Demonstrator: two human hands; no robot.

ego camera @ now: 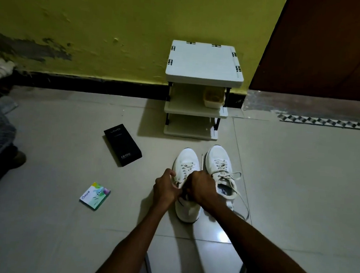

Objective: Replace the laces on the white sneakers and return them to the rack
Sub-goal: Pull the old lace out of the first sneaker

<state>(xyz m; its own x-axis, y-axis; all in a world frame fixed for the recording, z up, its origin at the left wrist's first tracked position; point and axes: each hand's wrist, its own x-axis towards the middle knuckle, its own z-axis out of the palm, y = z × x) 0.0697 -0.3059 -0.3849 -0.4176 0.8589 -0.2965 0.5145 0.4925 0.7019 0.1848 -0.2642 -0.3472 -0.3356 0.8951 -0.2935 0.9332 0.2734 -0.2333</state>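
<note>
Head view, dim light.

- Left sneaker [187,158] and right sneaker [218,156] stand side by side on the tiled floor [300,189], toes pointing at the rack [203,71]. They sit just in front of it, not on a shelf.
- Left hand [166,189] is at the left sneaker's outer side. Its thumb and fingers are curled in, pinching a strand of the lace [186,169] near the top eyelets.
- Right hand [200,189] lies over the same shoe's tongue, knuckles up, fingers curled tight on that lace. The pinch point itself is hidden under the hand.
- The hands almost touch above the shoe's opening.
- Lower rows of the left sneaker are crossed and threaded.
- The right sneaker is laced but untied. Its loose lace [244,202] trails onto the floor on the right.
- The rack stands against the yellow-green wall [98,11], with a small beige tub [214,98] on its middle shelf.
- A black box [122,144] lies on the floor left of the shoes. A small colourful packet [94,196] lies nearer, also on the left.
- A brown door [332,51] is at upper right.
</note>
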